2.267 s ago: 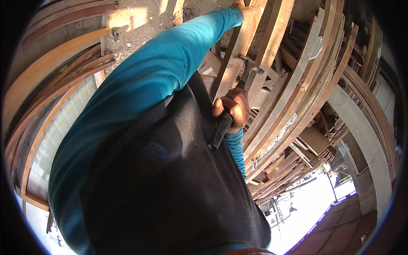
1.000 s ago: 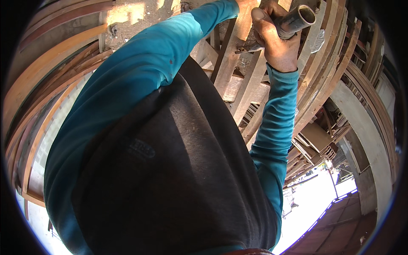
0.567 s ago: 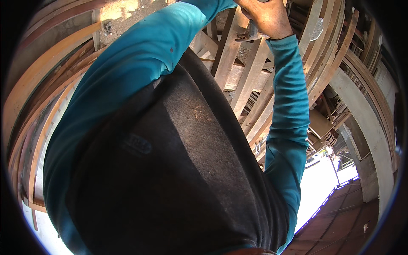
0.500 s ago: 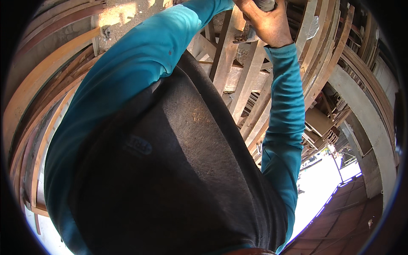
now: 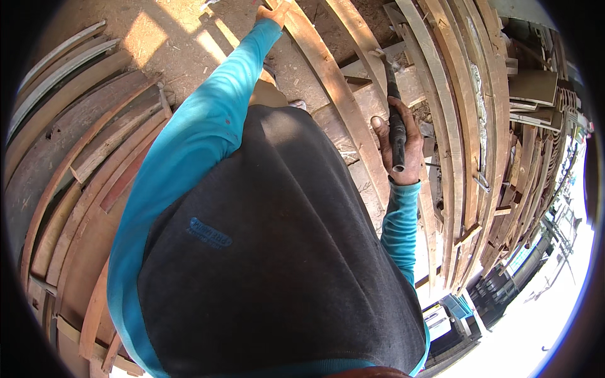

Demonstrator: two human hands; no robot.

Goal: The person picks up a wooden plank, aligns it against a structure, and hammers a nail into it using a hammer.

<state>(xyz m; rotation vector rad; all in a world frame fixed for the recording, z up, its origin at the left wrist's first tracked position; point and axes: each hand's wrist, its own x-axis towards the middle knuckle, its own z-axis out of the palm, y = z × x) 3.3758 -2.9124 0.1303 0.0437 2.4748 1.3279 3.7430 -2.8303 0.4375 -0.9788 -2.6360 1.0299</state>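
Observation:
My right hand (image 5: 408,142) is wrapped round the dark tubular handle (image 5: 397,120) of a hammer. The handle's hollow end faces me, and the small hammer head (image 5: 378,55) points away, over the timber. At the top edge, my left hand (image 5: 273,14) grips the edge of a long wooden plank (image 5: 328,75), its fingers partly cut off by the frame. That plank slants down toward the right, passing left of the hammer. Another plank (image 5: 359,34) lies beyond it, close to the hammer head.
Stacked long boards (image 5: 463,120) fill the right side, with more timber (image 5: 69,145) piled at the left. A crosswise board (image 5: 403,85) lies under the planks. Sunlit dirt ground (image 5: 145,38) shows at the upper left. A foot (image 5: 297,104) is just beyond my dark shirt front.
The view has shifted. My left hand, near the right one before, is now far to the left on the plank. My right hand has come lower and nearer, still holding the hammer.

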